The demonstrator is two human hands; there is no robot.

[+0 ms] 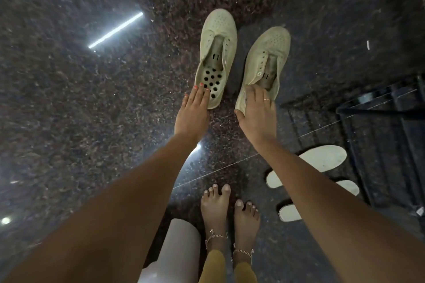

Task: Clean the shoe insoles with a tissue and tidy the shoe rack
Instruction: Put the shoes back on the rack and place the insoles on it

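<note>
Shoe-gathering is under way: left of the shoe rack, the left shoe is touched by the flat left hand and the right shoe is gripped at its heel by the right hand. A firmer left grip is likely needed next.

The floor is dark polished stone, speckled black and brown with pale flecks, and glossy enough to mirror the lighting. A long white strip reflection slants across its upper left, and a small round glare sits near the lower left edge. A thin pale seam runs diagonally between slabs.
</note>
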